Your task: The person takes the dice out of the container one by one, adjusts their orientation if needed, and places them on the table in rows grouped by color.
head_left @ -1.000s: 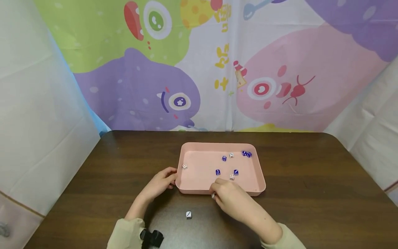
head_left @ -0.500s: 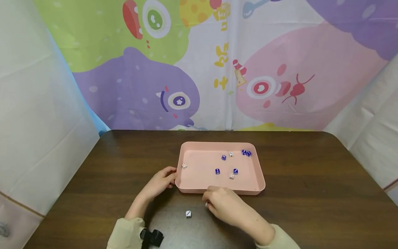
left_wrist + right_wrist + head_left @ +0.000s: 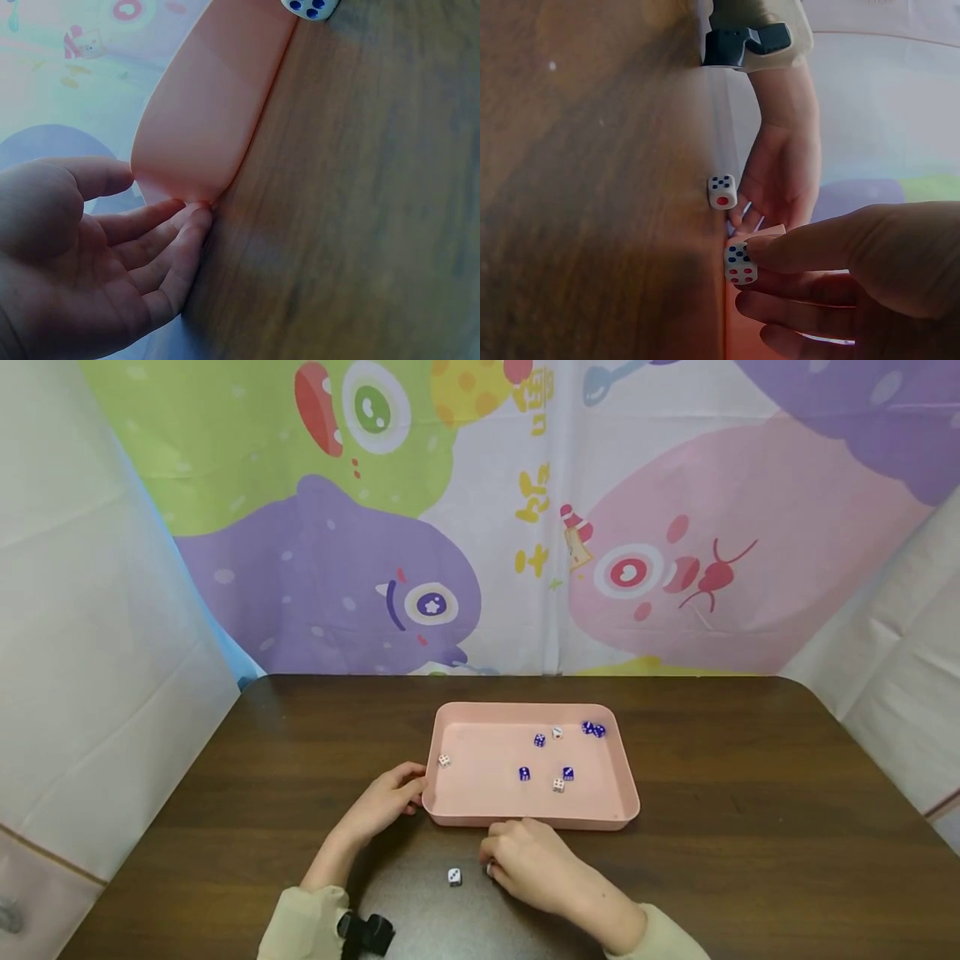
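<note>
My right hand (image 3: 528,864) pinches a white die (image 3: 741,264) between thumb and fingers, just in front of the pink tray (image 3: 480,797). That die shows blue and red pips in the right wrist view; fingers mostly hide it in the head view. My left hand (image 3: 382,802) touches the tray's left end with extended fingers. In the left wrist view its thumb meets the rim and its fingertips lie against the lower corner of the tray wall (image 3: 214,97). Another white die (image 3: 454,877) lies on the table between the hands.
Inside the tray, a white die (image 3: 444,760) lies by the left wall. Two more white dice and several blue dice, one a blue die (image 3: 524,773), lie toward the middle and right. A cartoon curtain (image 3: 337,577) hangs behind the brown table (image 3: 750,777).
My right hand has moved left and toward the table's near side, from over the tray's front rim to the table, with the die still pinched. The left hand has stayed at the tray.
</note>
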Available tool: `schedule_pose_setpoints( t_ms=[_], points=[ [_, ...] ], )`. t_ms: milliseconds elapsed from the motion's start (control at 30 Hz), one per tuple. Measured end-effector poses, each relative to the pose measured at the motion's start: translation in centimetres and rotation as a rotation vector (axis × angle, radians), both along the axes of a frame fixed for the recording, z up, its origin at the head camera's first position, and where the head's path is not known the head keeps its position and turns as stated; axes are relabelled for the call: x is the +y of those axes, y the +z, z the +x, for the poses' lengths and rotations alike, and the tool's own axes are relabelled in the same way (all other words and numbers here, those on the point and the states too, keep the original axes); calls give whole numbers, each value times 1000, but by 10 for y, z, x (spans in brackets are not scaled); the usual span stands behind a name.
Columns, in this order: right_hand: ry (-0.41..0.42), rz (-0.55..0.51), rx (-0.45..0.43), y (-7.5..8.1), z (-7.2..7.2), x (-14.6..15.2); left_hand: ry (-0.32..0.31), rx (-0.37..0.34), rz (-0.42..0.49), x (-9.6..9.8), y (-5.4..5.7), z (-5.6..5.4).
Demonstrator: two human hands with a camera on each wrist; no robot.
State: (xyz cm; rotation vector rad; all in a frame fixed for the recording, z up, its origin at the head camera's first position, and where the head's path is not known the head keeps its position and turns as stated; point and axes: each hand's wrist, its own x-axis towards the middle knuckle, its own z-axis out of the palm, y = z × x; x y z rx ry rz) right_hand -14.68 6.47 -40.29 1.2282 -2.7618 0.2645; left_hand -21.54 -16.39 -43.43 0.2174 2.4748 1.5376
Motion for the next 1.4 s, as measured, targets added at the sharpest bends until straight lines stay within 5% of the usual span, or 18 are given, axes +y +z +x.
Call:
schedule_pose_setpoints(
  t_ms=[767,1133,1400],
  points=[
    [17,-23,5,-11,0,-4,7,-1,2,0,1,0],
    [22,-27,-50,-9,1,-5,7,0,6,1,4,4],
    [-1,-129,-94,1,-2,2,4,4,6,1,4,3]
  ],
)
